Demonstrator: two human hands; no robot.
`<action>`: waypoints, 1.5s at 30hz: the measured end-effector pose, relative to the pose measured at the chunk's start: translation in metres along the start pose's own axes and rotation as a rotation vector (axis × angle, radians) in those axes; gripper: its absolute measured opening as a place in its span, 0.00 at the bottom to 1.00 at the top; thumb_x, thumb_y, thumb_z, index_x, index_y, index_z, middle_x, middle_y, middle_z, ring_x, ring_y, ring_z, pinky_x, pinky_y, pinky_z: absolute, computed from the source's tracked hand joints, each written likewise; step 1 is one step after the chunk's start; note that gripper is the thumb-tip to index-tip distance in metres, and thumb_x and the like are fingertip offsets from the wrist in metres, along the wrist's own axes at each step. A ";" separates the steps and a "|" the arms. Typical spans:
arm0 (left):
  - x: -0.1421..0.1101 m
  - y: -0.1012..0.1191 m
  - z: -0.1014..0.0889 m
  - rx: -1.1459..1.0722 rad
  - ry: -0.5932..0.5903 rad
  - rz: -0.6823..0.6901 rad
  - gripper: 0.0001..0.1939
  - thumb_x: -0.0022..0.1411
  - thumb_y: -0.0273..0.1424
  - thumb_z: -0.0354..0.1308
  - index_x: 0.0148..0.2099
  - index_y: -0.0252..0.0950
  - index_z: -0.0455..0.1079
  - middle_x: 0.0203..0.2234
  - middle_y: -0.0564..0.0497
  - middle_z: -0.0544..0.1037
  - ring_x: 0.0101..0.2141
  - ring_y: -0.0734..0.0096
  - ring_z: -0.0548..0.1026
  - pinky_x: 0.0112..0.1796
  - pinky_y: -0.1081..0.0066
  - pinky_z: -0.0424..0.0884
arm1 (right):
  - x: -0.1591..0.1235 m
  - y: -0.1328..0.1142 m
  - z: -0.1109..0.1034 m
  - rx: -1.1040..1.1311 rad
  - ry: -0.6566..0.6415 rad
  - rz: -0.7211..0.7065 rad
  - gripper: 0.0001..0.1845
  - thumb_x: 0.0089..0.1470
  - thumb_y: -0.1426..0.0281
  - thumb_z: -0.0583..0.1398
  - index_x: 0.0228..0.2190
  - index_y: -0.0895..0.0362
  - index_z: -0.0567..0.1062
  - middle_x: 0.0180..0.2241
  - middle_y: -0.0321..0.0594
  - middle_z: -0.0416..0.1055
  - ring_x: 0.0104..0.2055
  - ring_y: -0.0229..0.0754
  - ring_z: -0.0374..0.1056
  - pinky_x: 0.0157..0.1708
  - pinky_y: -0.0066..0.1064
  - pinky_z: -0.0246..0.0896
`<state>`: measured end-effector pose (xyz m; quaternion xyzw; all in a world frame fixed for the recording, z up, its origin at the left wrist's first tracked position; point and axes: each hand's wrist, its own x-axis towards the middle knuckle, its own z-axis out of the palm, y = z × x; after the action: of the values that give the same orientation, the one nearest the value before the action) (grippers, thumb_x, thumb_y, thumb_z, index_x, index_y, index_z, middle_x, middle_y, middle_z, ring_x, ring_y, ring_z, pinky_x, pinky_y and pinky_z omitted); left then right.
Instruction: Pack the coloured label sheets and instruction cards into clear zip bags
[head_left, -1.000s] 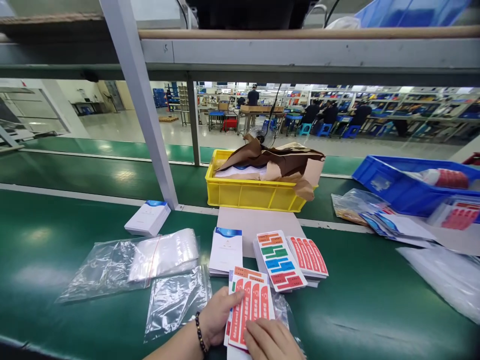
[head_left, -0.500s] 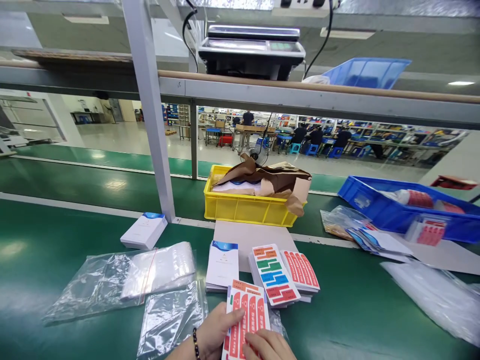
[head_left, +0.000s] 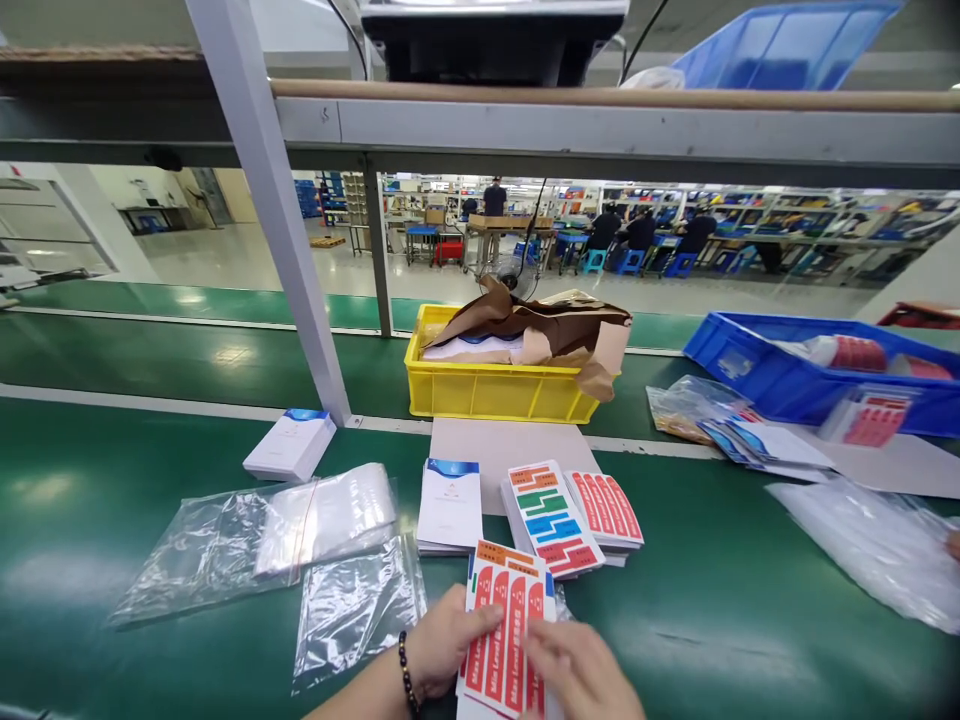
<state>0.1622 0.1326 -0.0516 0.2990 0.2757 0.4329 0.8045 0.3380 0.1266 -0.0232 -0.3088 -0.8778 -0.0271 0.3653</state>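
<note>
My left hand, with a dark beaded bracelet at the wrist, is closed around a small stack of sticker sheets, its thumb on top. The front sheet bears red "Max Level" and "Min Level" strips; an orange-patterned sheet shows above it. My right hand has curled fingers at the stack's right edge, partly blurred. Just beyond are a pile of white-and-blue booklets, a pile of multicoloured sticker sheets and a pile of red sticker sheets. Clear plastic bags lie left of my hands.
A yellow crate with brown paper stands behind the piles. Another booklet stack sits by the post. At right are a blue bin, plastic bags and another person's fingers. A shelf beam crosses above.
The view has tilted downward. My right hand has shifted from over the front sheet to its right edge, uncovering more red strips. Another person's fingers have appeared at the right edge.
</note>
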 end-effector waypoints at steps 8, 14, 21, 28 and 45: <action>-0.006 -0.001 -0.005 0.200 -0.076 -0.075 0.22 0.49 0.39 0.60 0.42 0.27 0.69 0.33 0.40 0.75 0.33 0.64 0.74 0.37 0.67 0.67 | 0.018 0.019 -0.005 0.444 -0.151 0.774 0.10 0.53 0.65 0.53 0.33 0.57 0.70 0.32 0.39 0.69 0.30 0.37 0.66 0.29 0.27 0.63; -0.007 0.003 -0.008 0.254 -0.093 -0.087 0.22 0.48 0.39 0.61 0.43 0.29 0.69 0.34 0.42 0.75 0.32 0.67 0.73 0.35 0.68 0.68 | 0.019 0.013 0.001 0.856 -0.149 0.987 0.18 0.48 0.62 0.58 0.39 0.59 0.68 0.31 0.40 0.70 0.32 0.40 0.68 0.32 0.31 0.64; -0.012 0.015 -0.002 0.821 -0.132 0.086 0.17 0.51 0.40 0.57 0.38 0.31 0.72 0.30 0.47 0.75 0.31 0.67 0.71 0.33 0.71 0.65 | 0.009 0.032 -0.025 1.138 -0.049 1.102 0.13 0.43 0.68 0.63 0.34 0.59 0.74 0.31 0.41 0.74 0.33 0.42 0.70 0.36 0.35 0.66; -0.026 0.033 0.031 1.498 -0.201 0.590 0.10 0.57 0.29 0.48 0.35 0.35 0.72 0.29 0.46 0.72 0.33 0.67 0.67 0.37 0.69 0.62 | 0.024 0.041 -0.053 1.034 0.385 0.984 0.09 0.42 0.69 0.64 0.31 0.54 0.74 0.32 0.38 0.74 0.32 0.41 0.69 0.30 0.32 0.68; -0.052 0.023 0.066 1.149 0.143 0.813 0.05 0.55 0.25 0.53 0.33 0.34 0.70 0.40 0.44 0.63 0.39 0.68 0.66 0.39 0.68 0.66 | 0.021 0.006 -0.080 0.661 -0.342 0.640 0.15 0.48 0.65 0.59 0.40 0.55 0.72 0.38 0.42 0.70 0.41 0.45 0.66 0.42 0.36 0.63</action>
<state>0.1716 0.0821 0.0186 0.7264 0.3791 0.5037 0.2737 0.3801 0.1209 0.0486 -0.4304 -0.7480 0.4176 0.2844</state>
